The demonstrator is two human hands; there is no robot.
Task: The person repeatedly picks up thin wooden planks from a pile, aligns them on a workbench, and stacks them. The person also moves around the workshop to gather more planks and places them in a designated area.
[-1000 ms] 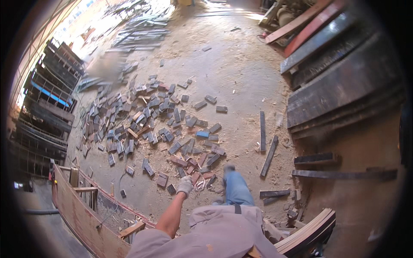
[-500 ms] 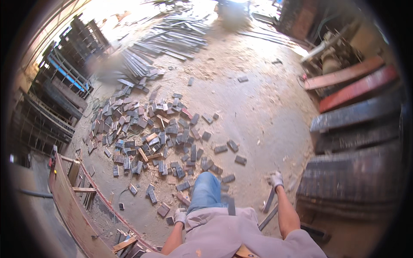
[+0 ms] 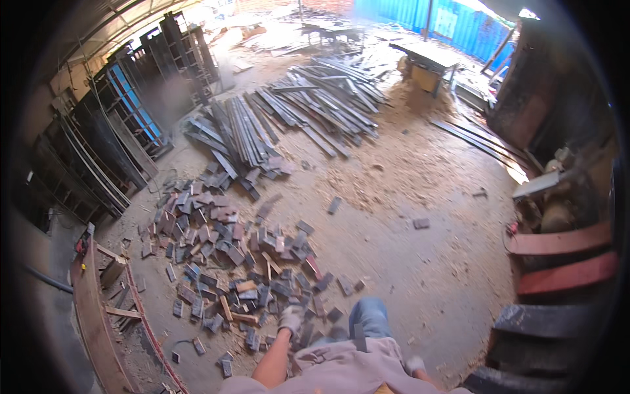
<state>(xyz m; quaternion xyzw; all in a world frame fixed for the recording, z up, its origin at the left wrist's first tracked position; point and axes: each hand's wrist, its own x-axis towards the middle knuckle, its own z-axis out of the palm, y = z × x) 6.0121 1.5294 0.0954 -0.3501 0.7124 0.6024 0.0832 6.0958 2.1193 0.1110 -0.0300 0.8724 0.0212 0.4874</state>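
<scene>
My left hand, in a pale work glove, hangs in front of my left side over a spread of wood blocks. Its fingers look loosely stretched and nothing shows in them. Beneath and ahead of it lie many short dark wood blocks, some with bare tan faces, heaped loosely on the floor. My right hand, also gloved, is low beside my right hip; the shirt and its own wrist hide most of it, so its fingers cannot be made out. My knee in blue jeans stands forward between the hands.
Long dark wood strips lie piled ahead. Farther back stands a small work table amid sawdust. Stacked red and dark boards line the right. A curved wooden panel is at left, with leaning frames behind.
My view has tilted up and swung left. My left hand has come forward over the blocks; my right hand has dropped back beside my hip. The dark bar by my right hand is out of sight.
</scene>
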